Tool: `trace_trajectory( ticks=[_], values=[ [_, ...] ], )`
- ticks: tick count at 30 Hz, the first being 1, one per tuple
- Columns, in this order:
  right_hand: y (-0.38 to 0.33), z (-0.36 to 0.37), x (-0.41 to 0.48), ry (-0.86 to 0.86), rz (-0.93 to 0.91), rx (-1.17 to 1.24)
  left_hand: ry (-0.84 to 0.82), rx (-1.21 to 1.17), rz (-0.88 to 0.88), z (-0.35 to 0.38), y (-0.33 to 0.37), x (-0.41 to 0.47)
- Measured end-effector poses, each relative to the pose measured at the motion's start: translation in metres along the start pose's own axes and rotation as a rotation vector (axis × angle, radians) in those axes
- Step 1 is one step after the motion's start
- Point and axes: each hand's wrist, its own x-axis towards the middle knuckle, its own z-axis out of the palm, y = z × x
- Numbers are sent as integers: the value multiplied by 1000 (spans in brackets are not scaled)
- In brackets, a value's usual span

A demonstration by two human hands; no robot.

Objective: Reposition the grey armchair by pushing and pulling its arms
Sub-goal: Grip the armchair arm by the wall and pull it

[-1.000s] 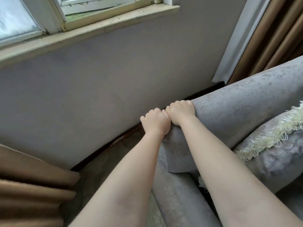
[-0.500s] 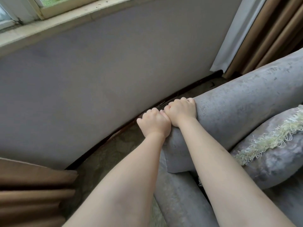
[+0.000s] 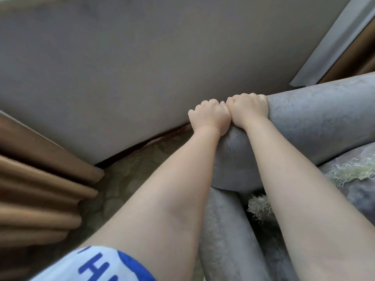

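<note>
Clutching the rolled arm of the grey armchair (image 3: 316,118) at centre frame, my left hand (image 3: 209,118) and right hand (image 3: 248,110) keep a curled grip, knuckles touching. Both sit closer to the wall (image 3: 142,67) than a second ago, so I judge the push is working.

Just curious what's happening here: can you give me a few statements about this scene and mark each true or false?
1. The left hand and right hand both grip the chair arm. True.
2. The hands are far apart. False: they touch, side by side.
3. A brown curtain hangs at the left. True.
4. The chair arm is red. False: it is grey.
5. A fringed cushion lies beside the chair arm. True.
</note>
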Motion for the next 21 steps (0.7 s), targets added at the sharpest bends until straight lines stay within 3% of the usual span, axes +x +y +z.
trace_trajectory(
  ticks=[9, 21],
  values=[
    [-1, -18, -28, -40, -50, -35, 5, 33, 8, -17, 3, -30],
    [-20, -40, -60, 56, -15, 56, 100, 47, 24, -44, -6, -65]
  ],
)
